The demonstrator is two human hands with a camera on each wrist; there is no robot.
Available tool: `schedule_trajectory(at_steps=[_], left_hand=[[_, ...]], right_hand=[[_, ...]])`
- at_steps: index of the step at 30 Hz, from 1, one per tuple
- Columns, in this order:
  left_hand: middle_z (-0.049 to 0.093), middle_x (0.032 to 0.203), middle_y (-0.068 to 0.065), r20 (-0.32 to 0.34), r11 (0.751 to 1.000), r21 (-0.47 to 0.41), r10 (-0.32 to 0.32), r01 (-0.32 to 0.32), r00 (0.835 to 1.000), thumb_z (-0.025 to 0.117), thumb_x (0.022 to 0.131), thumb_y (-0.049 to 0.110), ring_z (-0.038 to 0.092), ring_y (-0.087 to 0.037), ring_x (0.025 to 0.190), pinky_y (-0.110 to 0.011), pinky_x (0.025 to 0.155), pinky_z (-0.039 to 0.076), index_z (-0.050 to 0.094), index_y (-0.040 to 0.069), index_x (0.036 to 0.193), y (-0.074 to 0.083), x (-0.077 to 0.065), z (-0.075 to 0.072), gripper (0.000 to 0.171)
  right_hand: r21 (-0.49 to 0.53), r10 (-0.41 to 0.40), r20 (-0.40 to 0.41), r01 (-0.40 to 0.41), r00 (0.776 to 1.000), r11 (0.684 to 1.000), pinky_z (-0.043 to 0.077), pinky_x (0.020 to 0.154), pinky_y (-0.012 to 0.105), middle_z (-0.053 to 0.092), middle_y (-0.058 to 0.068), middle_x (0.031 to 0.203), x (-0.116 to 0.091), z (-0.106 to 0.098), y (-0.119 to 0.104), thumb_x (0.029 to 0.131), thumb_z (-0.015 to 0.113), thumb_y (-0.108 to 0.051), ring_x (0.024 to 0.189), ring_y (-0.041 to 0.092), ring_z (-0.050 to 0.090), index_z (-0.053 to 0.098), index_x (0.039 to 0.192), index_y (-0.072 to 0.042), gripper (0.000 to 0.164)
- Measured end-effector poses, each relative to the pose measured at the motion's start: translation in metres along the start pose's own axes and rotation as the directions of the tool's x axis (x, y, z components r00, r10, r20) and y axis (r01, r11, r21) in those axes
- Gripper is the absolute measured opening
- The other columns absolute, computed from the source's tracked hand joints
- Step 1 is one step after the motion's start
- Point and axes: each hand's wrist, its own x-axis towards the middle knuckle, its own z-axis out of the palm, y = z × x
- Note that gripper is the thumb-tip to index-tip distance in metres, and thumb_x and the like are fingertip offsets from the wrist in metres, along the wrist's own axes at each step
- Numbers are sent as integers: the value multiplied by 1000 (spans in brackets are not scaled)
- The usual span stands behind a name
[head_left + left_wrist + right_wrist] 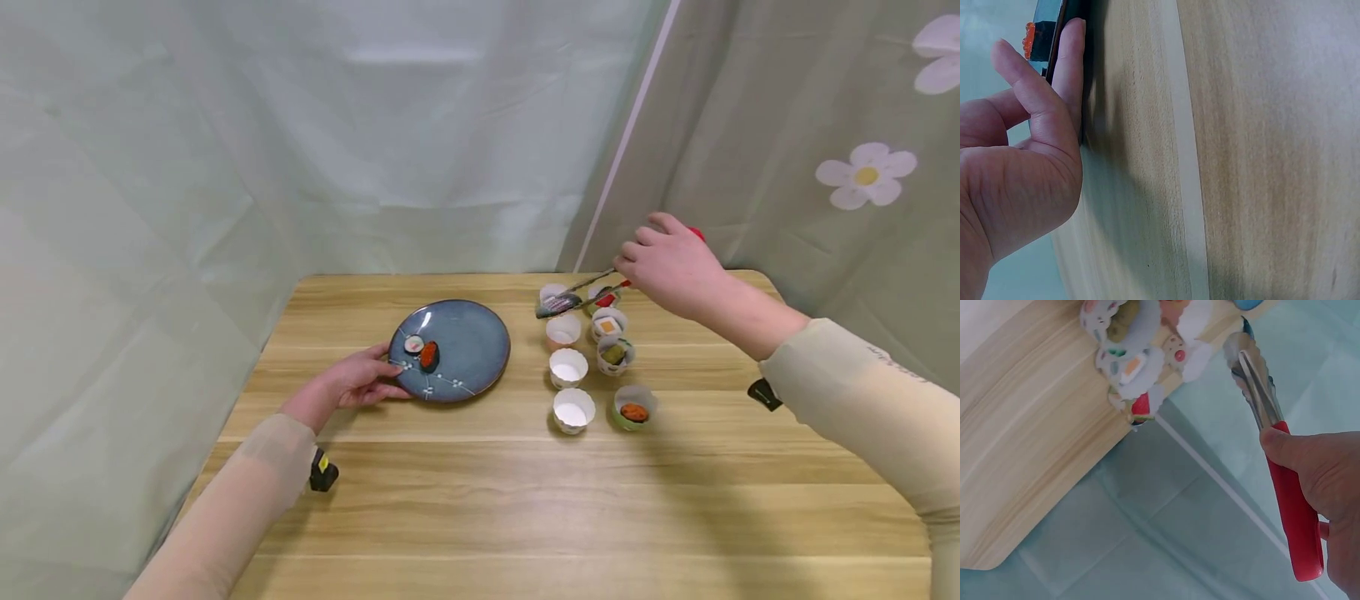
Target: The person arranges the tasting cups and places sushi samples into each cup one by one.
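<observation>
My left hand (367,377) pinches the left rim of a round blue plate (472,350). In the left wrist view, the fingers (1070,69) lie on both sides of the plate's edge. Toward the plate's left sit a white sushi roll (414,344) and a sushi piece with orange roe (429,357). My right hand (671,265) grips the red handle of metal tongs (1294,519). The tong heads hang over the far paper cups, left of the hand. A dark, pale-streaked shape (558,306) shows at the tips; whether it is food or metal I cannot tell.
Two rows of paper cups stand right of the plate. White cups (573,411) without visible food form the left row. Cups in the right row hold food, including an orange-topped piece (634,412) and a green one (613,355). Curtains hang behind the wooden table (480,508).
</observation>
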Motion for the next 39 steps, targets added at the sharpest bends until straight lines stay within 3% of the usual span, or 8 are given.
schedule_trajectory(at_steps=[4,11,22,32,39], left_hand=[[72,106,-18,5,1000,0,2,-2,1000,48,109,10,77,-23,82,-17,54,54,-2,24,166,0,0,0,77],[72,106,-17,8,1000,2,2,-2,1000,47,109,10,77,-23,83,-17,54,54,-2,24,166,1,-2,0,76],[71,107,-18,3,1000,3,-5,5,1000,47,109,11,77,-23,83,-18,55,55,0,24,166,1,-2,1,75],[71,108,-17,2,1000,-10,-11,11,1000,47,110,11,76,-22,83,-18,54,54,-1,26,166,1,0,1,75],[74,103,-17,2,1000,10,-8,8,1000,46,110,13,76,-20,83,-18,54,55,-3,25,166,1,-1,2,75]], right_hand=[[-8,-26,-3,26,1000,1000,36,110,56,71,5,106,-6,-1,2,87,73,6,100,31,59,76,107,-9,26],[-105,-82,66,89,994,991,35,112,56,69,5,102,-3,-8,-2,85,78,4,103,31,59,76,105,-10,25],[-186,-204,12,202,979,961,39,107,52,73,5,101,15,-5,-14,84,81,-1,102,29,59,78,99,-11,18],[-278,-271,20,266,962,923,38,94,45,72,3,98,31,-1,-23,85,80,-5,92,27,55,77,93,-14,12],[-297,-271,92,286,958,911,39,93,45,73,5,109,34,-3,-27,83,83,-6,99,28,55,78,101,-13,20]])
